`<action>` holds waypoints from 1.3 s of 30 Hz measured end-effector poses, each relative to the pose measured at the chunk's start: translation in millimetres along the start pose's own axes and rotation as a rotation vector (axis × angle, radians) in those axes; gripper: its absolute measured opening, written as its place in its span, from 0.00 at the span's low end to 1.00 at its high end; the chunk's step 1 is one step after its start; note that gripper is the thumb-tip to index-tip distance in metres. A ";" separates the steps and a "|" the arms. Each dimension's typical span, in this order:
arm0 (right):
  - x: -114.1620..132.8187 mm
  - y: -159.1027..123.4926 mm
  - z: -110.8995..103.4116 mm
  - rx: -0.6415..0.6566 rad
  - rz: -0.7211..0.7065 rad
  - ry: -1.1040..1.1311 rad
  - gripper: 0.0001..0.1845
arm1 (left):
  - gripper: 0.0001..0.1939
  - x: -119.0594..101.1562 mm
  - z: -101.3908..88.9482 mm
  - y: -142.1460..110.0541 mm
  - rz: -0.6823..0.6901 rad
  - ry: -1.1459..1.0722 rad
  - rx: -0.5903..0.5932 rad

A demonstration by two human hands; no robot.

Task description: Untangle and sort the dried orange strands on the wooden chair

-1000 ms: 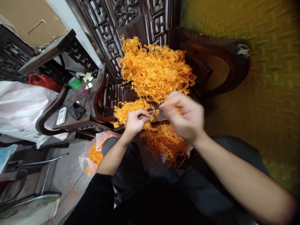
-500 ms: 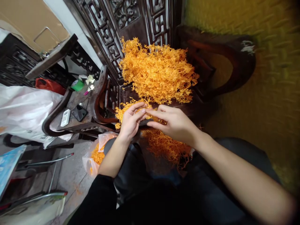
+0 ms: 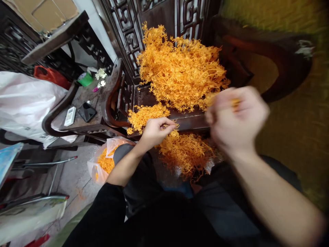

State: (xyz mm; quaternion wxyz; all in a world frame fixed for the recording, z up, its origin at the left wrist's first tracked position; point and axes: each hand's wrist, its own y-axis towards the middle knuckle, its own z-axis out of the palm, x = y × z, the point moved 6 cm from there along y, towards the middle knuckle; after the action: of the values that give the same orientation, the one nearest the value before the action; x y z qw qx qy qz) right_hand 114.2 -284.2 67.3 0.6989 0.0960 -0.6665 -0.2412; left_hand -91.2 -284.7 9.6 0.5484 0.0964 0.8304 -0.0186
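My left hand (image 3: 157,132) pinches the end of a small orange sprig (image 3: 174,133) between thumb and fingers, in front of the bench's front edge. Blurred by motion, my right hand (image 3: 238,118) is raised at the right with its fingers curled closed; a bit of orange sprig shows among them. Behind the hands, a large heap of orange, thin-stemmed sprigs (image 3: 182,72) lies on the dark wooden bench (image 3: 190,122). Beside my left hand is a smaller orange pile (image 3: 146,116). Lower down, between my knees, lies a tangle of orange stems (image 3: 186,154).
A plastic bag (image 3: 94,164) holding orange pieces stands on the floor by my left knee. On the side table (image 3: 99,99) are a phone (image 3: 87,112), a white device (image 3: 70,116), a green roll (image 3: 85,79) and white flowers (image 3: 100,73). A curved armrest (image 3: 290,65) rises at the right.
My hands have come apart. The right has swung away to the right and its fingers have curled closed; the left stays near the front edge, now pinching a sprig. The view has shifted slightly.
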 end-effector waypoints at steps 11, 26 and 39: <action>-21.7 -4.5 19.5 0.414 0.176 -0.138 0.10 | 0.16 3.6 -20.3 1.3 -0.043 -0.524 -0.010; -19.8 -6.4 18.5 0.358 -0.014 -0.391 0.12 | 0.18 -7.2 -12.7 -0.2 -0.108 -0.671 0.038; -18.3 -27.2 43.7 0.499 -0.103 -0.458 0.15 | 0.33 -24.8 -1.5 -5.1 0.080 -0.526 0.150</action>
State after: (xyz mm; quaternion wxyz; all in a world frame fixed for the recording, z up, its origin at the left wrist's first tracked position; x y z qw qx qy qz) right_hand 65.9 -291.0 42.8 0.4727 0.2410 -0.8390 -0.1208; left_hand -84.1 -293.0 32.5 0.7368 0.1614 0.6513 -0.0830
